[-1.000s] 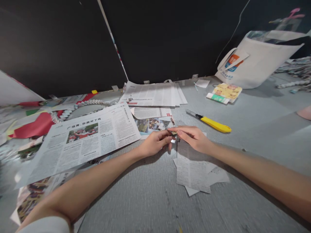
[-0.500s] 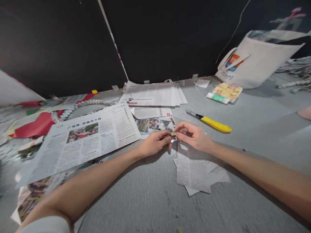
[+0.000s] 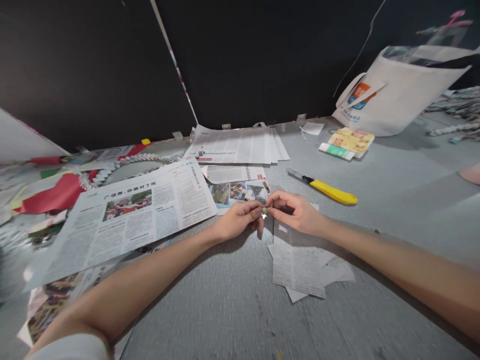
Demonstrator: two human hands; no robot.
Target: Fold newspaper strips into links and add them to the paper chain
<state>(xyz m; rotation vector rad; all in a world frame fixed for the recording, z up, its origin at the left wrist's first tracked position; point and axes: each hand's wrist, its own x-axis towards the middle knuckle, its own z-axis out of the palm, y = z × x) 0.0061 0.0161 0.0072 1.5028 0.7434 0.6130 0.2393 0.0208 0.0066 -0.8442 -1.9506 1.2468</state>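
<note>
Between my two hands is a small folded piece of paper (image 3: 265, 211), pale and greenish, mostly covered by fingertips. My left hand (image 3: 242, 218) pinches it from the left with thumb and forefinger. From the right, my right hand (image 3: 294, 212) pinches its other side, and the fingertips of both hands nearly meet. Under and in front of my right wrist lie several cut newspaper pieces (image 3: 298, 265), loosely stacked. A colour-printed newspaper sheet (image 3: 234, 192) lies just behind my left hand. Beyond my right hand rests a yellow utility knife (image 3: 333, 192), its blade pointing left.
A large newspaper sheet (image 3: 138, 220) spreads across the left, beside red paper (image 3: 56, 194) and a folded-paper chain (image 3: 144, 157). Newspapers (image 3: 232, 145) are stacked at the back against a black panel (image 3: 262, 60). A white bag (image 3: 397, 95) and yellow packet (image 3: 354, 141) stand at the back right.
My right fingers have shifted slightly left and closer to my left fingertips. The small folded paper has turned a little between them. Everything else stays where it was.
</note>
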